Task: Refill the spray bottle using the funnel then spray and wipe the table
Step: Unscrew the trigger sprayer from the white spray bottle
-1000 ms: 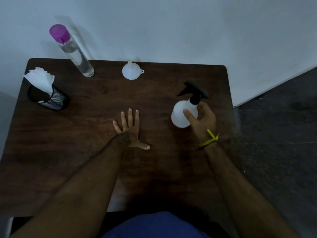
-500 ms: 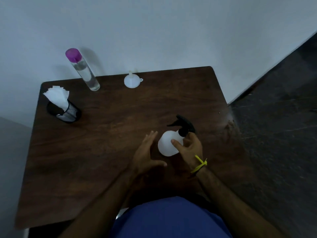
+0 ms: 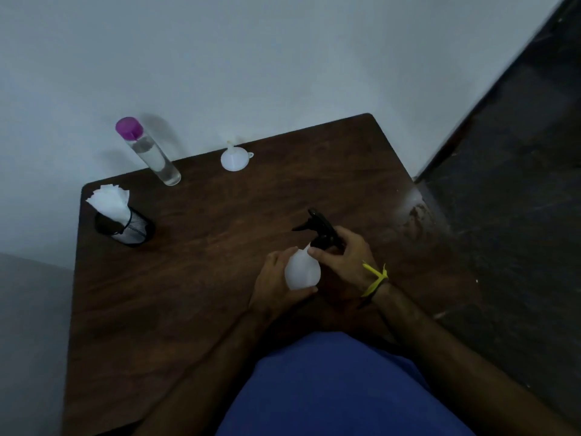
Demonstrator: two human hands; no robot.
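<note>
A white spray bottle with a black trigger head stands on the dark wooden table, just in front of me. My left hand wraps around the bottle's round body. My right hand, a yellow band at its wrist, grips the black head at the neck. A small white funnel lies mouth down at the table's far edge. To the left of the funnel a tall clear bottle with a purple cap holds clear liquid.
A black mesh cup holding white tissues stands at the far left corner. A white wall runs behind the table. Dark floor lies to the right of the table's edge.
My right hand brought the spray bottle nearer to me and shifted up to its black head. My left hand lifted off the table and closed around the bottle's body. My view swung left.
</note>
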